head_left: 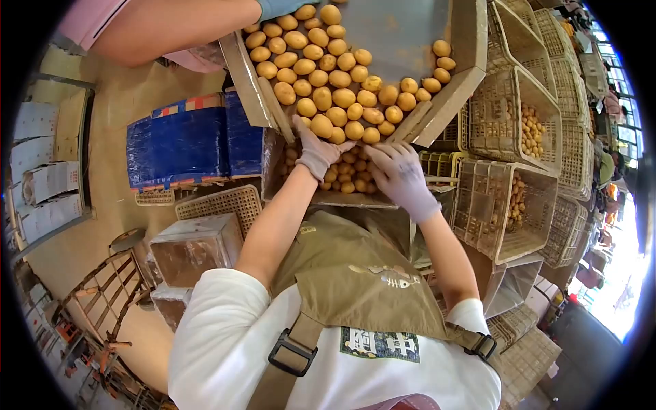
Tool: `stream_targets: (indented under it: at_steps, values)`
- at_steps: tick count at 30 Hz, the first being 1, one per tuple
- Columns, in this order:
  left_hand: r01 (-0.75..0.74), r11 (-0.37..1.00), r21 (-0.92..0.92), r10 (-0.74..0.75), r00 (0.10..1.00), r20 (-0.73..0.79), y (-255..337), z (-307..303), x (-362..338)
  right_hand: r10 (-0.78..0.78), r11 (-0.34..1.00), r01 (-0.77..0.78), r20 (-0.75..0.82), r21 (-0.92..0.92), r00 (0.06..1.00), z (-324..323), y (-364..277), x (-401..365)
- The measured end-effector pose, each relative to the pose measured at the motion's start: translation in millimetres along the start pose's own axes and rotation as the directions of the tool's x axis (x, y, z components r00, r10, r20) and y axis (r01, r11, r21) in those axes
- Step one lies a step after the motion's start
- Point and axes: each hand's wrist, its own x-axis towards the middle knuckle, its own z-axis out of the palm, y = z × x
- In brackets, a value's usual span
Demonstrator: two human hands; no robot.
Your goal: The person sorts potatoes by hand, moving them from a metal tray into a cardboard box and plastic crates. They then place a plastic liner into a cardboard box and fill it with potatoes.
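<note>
Many small, round, yellow-orange fruits (328, 78) lie on a grey sorting tray (403, 34) with raised side boards that narrow toward me. My left hand (320, 152), in a pale glove, is at the left of the tray's near mouth, fingers and thumb apart beside the lowest fruits. My right hand (402, 174), also gloved, is at the right of the mouth with its fingers extended toward the nearest fruits. Neither hand is wrapped round a fruit. Below the mouth, between my wrists, more fruits sit in a box (355, 199), partly hidden by my hands.
Another person's arm (174, 31) with a blue glove (280, 7) reaches in at the top left. Stacked plastic crates (506, 205), some holding fruits, stand on the right. A blue-covered stack (178, 147) and a plastic-wrapped box (195, 249) are on the left.
</note>
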Motion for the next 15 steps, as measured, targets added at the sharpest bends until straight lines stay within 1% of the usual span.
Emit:
stream_targets:
  at_steps: [1,2,3,4,5,7,8,11,12,13,15]
  values:
    - [0.009,1.000,-0.003,-0.009,1.000,-0.006,-1,-4,0,0.028,0.996,-0.015,0.140,-0.090,0.990,8,9,16]
    - [0.016,1.000,-0.006,-0.016,1.000,-0.008,-1,-7,3,0.130,0.975,-0.080,0.242,-0.209,0.962,20,25,35]
    - [0.022,1.000,-0.005,-0.022,1.000,-0.005,1,-7,5,0.192,0.899,-0.174,0.004,-0.402,0.981,34,42,48]
    - [0.032,0.999,-0.012,-0.032,0.999,-0.012,5,3,-2,0.204,0.833,-0.262,-0.170,-0.488,0.964,29,55,66]
    - [0.045,0.999,-0.024,-0.046,0.999,-0.017,5,1,-3,0.224,0.814,-0.339,-0.284,-0.472,0.932,17,65,83]
    - [0.067,0.997,-0.030,-0.067,0.998,-0.020,10,0,-3,0.272,0.900,-0.340,-0.257,-0.273,0.927,-2,70,95]
    - [0.078,0.997,-0.026,-0.080,0.994,-0.069,10,1,-3,0.259,0.902,-0.284,-0.120,-0.324,0.958,-10,68,98]
    - [0.060,0.997,-0.047,-0.063,0.995,-0.078,6,1,1,0.336,0.923,-0.322,0.032,-0.212,0.941,12,70,120]
    - [0.060,0.995,-0.078,-0.066,0.994,-0.083,5,2,2,0.320,0.901,-0.270,0.099,-0.338,0.942,20,70,131]
    - [0.063,0.995,-0.072,-0.069,0.994,-0.089,5,2,2,0.371,0.835,-0.282,0.104,-0.473,0.923,41,79,138]
    - [0.067,0.997,-0.049,-0.072,0.992,-0.103,6,4,0,0.537,0.813,-0.408,0.261,-0.417,0.803,38,84,163]
